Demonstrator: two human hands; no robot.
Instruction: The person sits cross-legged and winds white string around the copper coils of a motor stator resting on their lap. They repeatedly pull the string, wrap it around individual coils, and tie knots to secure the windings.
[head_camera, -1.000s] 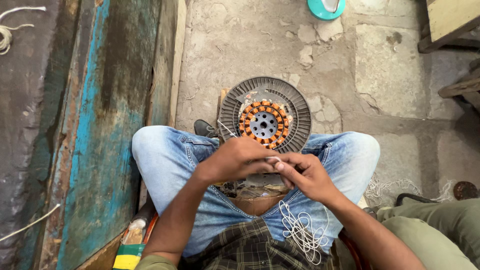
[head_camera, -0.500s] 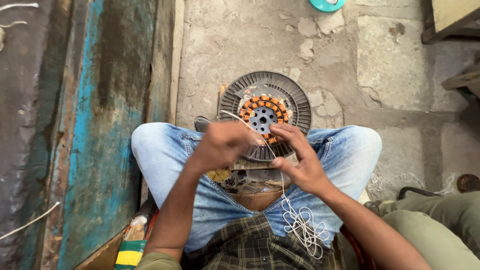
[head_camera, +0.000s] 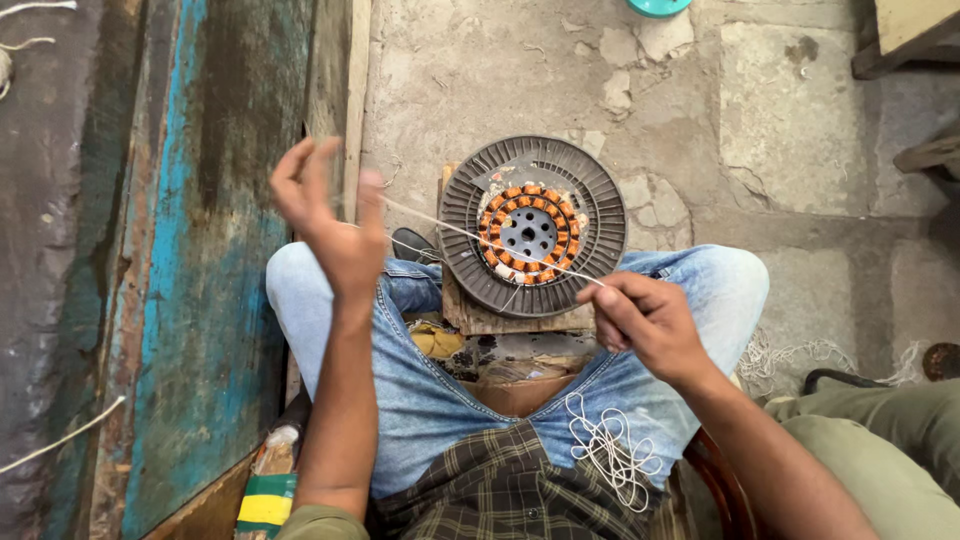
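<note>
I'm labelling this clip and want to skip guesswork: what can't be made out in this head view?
- Left hand: motion-blurred, so its grip on the white thread is unclear.
- Right hand: curled fingers hide where the thread is pinched.
- Wooden block: mostly covered by the round stator.
- Teal object: cut off by the top edge.
- Thread's tie point on the copper windings: too small.

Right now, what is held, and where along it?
A white string, pulled taut between both hands: left hand pinches one end, right hand grips it farther along.
</note>
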